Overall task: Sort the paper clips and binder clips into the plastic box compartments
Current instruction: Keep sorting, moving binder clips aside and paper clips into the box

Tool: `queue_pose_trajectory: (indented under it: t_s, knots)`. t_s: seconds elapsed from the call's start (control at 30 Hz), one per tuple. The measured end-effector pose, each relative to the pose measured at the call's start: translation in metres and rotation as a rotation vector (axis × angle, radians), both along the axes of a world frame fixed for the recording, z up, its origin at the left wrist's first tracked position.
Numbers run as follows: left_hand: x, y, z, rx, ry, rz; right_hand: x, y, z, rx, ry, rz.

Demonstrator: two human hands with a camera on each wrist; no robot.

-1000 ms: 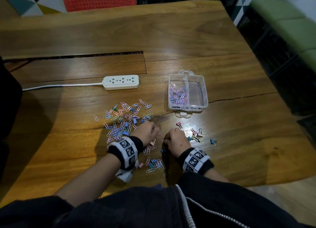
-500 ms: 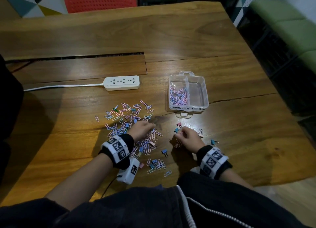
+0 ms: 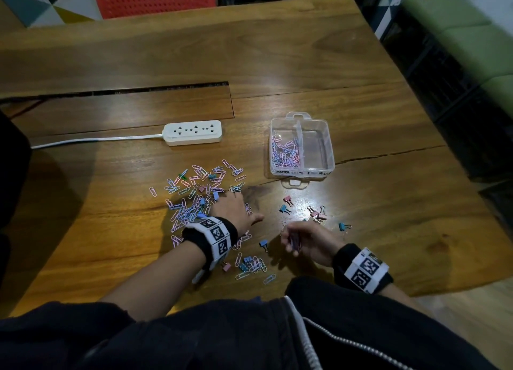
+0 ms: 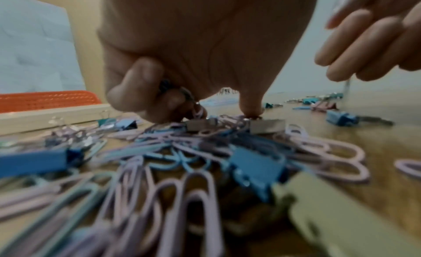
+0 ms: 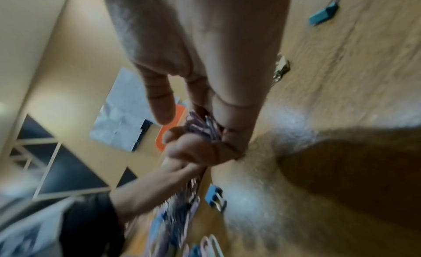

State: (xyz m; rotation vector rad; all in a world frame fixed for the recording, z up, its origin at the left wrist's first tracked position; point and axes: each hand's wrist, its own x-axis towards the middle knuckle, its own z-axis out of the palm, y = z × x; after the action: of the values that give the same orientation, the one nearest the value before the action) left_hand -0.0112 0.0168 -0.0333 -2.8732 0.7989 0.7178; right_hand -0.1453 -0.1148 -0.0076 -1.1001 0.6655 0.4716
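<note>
Paper clips (image 3: 286, 153) fill one plastic box (image 3: 329, 158) compartment, most still litter the desk (image 3: 388, 231); right hand (image 3: 308, 242) clutches clips, left hand (image 3: 231, 210) seemingly pinching more.

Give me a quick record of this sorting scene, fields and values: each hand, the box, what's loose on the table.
left hand: on the mixed pile, fingers curled round some clips
right hand: grips a bunch of paper clips
plastic box: left compartment holds paper clips, right compartment looks empty
binder clips: scattered in front of the box
power strip: left of the box
</note>
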Motion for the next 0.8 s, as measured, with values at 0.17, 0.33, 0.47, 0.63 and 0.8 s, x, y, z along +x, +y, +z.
queue_pose_trajectory:
  t_s: [0.17,0.33,0.47,0.63,0.8]
  knots:
    - [-0.016,-0.006,-0.003,-0.004,-0.049,-0.200,-0.009,0.023,-0.008,-0.476,-0.136,0.464]
    - [-0.020,-0.004,-0.001,0.006,0.018,-0.366,-0.015,0.042,-0.027,-1.023,-0.252,0.881]
    - [-0.011,0.000,0.008,-0.302,0.255,-0.118,-0.010,0.040,-0.037,-1.061,-0.315,1.001]
    - [0.004,0.000,0.020,-0.665,0.727,0.409,-0.010,0.033,-0.038,-1.113,-0.394,0.912]
    - [0.016,-0.007,0.029,-0.859,1.135,0.751,-0.008,0.032,-0.043,-1.241,-0.421,0.974]
